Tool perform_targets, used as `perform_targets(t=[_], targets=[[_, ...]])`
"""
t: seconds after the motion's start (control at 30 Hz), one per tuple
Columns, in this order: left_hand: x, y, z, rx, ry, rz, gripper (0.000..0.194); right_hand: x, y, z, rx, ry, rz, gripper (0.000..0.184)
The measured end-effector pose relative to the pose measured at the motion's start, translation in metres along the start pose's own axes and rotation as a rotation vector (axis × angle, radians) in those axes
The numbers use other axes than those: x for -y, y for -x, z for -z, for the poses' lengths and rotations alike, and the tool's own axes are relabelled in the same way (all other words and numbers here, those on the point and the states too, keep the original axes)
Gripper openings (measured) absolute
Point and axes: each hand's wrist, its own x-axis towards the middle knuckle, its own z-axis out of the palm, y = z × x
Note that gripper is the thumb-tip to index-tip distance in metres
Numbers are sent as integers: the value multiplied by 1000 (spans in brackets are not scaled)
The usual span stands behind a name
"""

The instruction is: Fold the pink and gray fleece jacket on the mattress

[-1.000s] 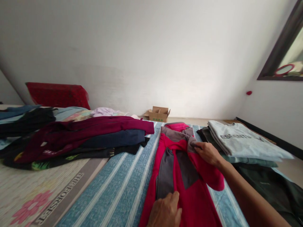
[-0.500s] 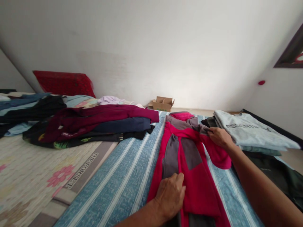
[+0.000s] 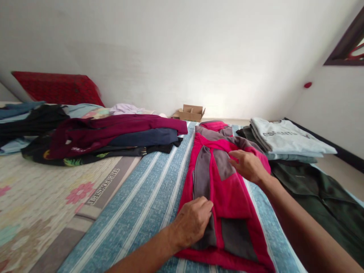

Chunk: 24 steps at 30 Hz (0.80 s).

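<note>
Striped sheet (image 3: 148,189) under red-grey jacket (image 3: 230,193), long axis running away toward collar (image 3: 213,125). Right hand (image 3: 248,165) nearer collar, loosely spread; left hand (image 3: 193,222) curled on jacket, pinch unclear.

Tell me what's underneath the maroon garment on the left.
Under the maroon garment, part of a navy garment shows, and lower down, black clothing with a green leaf print. Their covered parts, and anything else hidden between the layers, can't be seen.

Soft light brightens the wall (image 3: 222,76) right of centre, dimming leftward.
</note>
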Motion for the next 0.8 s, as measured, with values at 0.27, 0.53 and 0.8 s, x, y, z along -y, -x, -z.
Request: perform_targets(t=[0.27,0.53,0.8], targets=[[-5,34,11,-295,29,-12,27,81,97,-1,252,-313,447,43],[-10,65,11,-224,-115,-79,53,84,128,-14,155,-255,308,50],[-12,61,-2,-152,-188,-90,49,43,131,-28,34,-13,-416,35]])
